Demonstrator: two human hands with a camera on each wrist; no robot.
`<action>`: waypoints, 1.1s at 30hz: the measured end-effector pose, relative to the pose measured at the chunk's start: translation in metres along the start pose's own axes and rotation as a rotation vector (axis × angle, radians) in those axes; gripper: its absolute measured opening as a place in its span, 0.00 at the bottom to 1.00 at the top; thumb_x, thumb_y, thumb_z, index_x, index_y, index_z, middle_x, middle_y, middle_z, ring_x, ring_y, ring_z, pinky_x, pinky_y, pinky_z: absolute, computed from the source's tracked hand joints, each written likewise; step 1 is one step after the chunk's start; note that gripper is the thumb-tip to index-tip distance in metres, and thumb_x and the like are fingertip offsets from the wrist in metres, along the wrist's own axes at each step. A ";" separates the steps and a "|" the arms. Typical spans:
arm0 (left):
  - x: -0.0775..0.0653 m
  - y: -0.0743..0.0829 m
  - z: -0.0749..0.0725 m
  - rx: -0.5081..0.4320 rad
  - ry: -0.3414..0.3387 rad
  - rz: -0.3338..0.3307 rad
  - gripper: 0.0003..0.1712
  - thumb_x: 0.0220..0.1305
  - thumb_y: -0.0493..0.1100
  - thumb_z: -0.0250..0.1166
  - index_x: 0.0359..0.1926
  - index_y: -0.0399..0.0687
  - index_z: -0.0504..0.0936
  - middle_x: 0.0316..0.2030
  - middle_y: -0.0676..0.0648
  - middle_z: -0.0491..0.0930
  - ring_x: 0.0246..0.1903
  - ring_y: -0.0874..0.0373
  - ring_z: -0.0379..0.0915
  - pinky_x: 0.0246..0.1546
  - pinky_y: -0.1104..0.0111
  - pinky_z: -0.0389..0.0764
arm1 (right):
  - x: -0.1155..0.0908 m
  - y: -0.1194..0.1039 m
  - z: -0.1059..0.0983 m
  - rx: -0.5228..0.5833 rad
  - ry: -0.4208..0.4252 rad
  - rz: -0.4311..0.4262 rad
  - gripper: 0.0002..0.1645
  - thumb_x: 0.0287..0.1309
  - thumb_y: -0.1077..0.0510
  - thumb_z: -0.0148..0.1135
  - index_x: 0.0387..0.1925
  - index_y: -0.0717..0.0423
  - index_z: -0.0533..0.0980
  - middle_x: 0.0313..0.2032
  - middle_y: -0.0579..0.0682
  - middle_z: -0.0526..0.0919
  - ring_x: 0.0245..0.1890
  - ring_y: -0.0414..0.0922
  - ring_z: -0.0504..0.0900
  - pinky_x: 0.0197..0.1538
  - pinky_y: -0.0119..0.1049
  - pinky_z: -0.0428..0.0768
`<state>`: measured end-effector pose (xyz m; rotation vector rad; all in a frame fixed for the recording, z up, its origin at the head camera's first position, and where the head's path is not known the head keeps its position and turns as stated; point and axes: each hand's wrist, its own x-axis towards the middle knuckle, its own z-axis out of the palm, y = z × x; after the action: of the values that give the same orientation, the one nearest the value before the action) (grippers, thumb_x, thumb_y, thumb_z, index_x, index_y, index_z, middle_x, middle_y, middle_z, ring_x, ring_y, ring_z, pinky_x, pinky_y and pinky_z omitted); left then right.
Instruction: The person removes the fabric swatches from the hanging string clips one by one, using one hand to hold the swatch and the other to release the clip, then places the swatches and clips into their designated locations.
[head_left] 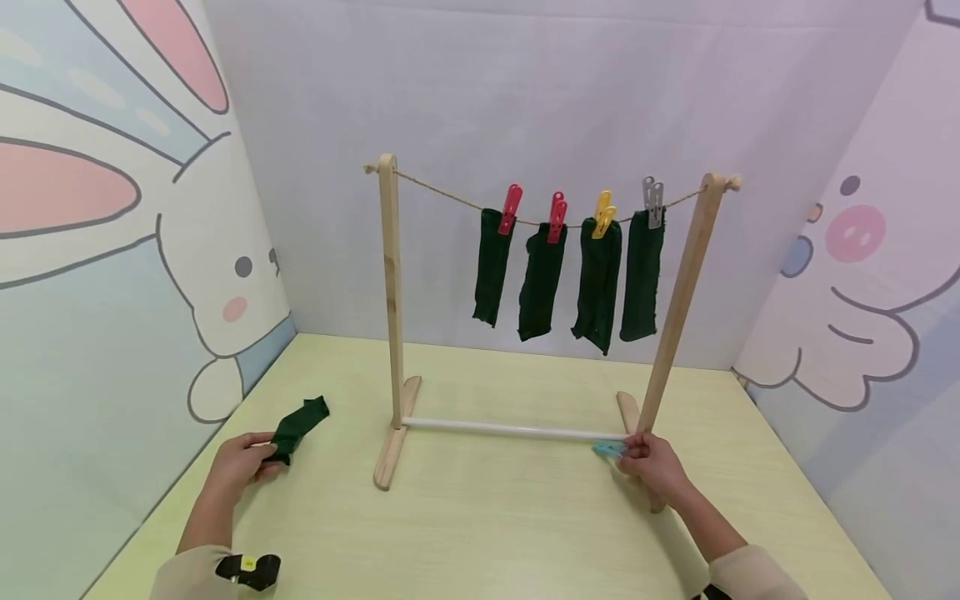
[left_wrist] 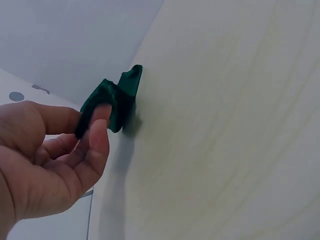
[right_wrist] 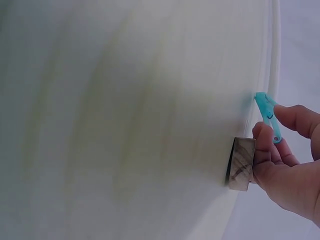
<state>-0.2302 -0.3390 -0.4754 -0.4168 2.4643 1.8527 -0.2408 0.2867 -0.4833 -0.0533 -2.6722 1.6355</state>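
Note:
On the left side of the table, my left hand (head_left: pixel 238 463) pinches the near end of a small dark green sock (head_left: pixel 300 425) between thumb and fingers. The left wrist view shows the sock (left_wrist: pixel 107 100) folded over at the fingertips, its far end close to the tabletop. My right hand (head_left: pixel 660 471) holds a light blue clothespin (head_left: pixel 607 448) low by the drying rack's right foot. In the right wrist view the clothespin (right_wrist: pixel 267 112) lies between thumb and fingers, beside the wooden foot end (right_wrist: pixel 242 164).
A wooden drying rack (head_left: pixel 392 292) with a white crossbar (head_left: pixel 510 429) stands mid-table. From its rope (head_left: pixel 442 192) hang several dark green socks (head_left: pixel 493 267), clipped by red (head_left: pixel 510 208), yellow (head_left: pixel 603 214) and grey (head_left: pixel 654 202) clothespins. Printed panels stand on both sides.

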 end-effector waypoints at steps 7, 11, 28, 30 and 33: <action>-0.001 -0.007 -0.009 0.090 0.016 -0.055 0.23 0.62 0.32 0.56 0.54 0.19 0.65 0.32 0.37 0.75 0.21 0.57 0.75 0.24 0.66 0.79 | 0.003 0.001 0.001 -0.109 -0.016 -0.028 0.18 0.44 0.71 0.65 0.40 0.74 0.71 0.25 0.51 0.76 0.25 0.44 0.74 0.26 0.33 0.74; -0.003 -0.008 -0.011 0.123 0.023 -0.071 0.19 0.60 0.31 0.57 0.48 0.19 0.69 0.27 0.42 0.75 0.21 0.58 0.74 0.22 0.67 0.78 | 0.004 -0.001 0.002 -0.147 -0.023 -0.037 0.17 0.42 0.72 0.65 0.38 0.72 0.72 0.24 0.51 0.75 0.24 0.44 0.73 0.26 0.33 0.73; -0.007 -0.019 -0.026 0.125 0.025 -0.080 0.15 0.54 0.30 0.62 0.42 0.22 0.74 0.21 0.50 0.78 0.21 0.59 0.74 0.22 0.68 0.77 | 0.005 -0.006 0.004 -0.239 -0.031 -0.040 0.18 0.34 0.72 0.68 0.33 0.68 0.74 0.22 0.49 0.74 0.23 0.43 0.71 0.25 0.34 0.72; -0.008 -0.019 -0.025 0.132 0.033 -0.070 0.16 0.53 0.30 0.62 0.42 0.21 0.73 0.20 0.50 0.78 0.21 0.59 0.74 0.21 0.68 0.77 | 0.004 -0.007 0.004 -0.241 -0.034 -0.034 0.18 0.35 0.71 0.69 0.33 0.68 0.74 0.22 0.49 0.74 0.22 0.43 0.71 0.25 0.34 0.71; -0.009 -0.017 -0.024 0.154 0.042 -0.058 0.19 0.52 0.30 0.62 0.44 0.19 0.72 0.20 0.50 0.77 0.20 0.59 0.74 0.21 0.68 0.77 | 0.004 -0.007 0.004 -0.232 -0.033 -0.020 0.18 0.35 0.71 0.69 0.33 0.68 0.74 0.22 0.49 0.74 0.22 0.43 0.72 0.25 0.34 0.71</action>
<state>-0.2144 -0.3638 -0.4824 -0.5180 2.5692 1.6352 -0.2452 0.2800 -0.4785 -0.0005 -2.8633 1.3247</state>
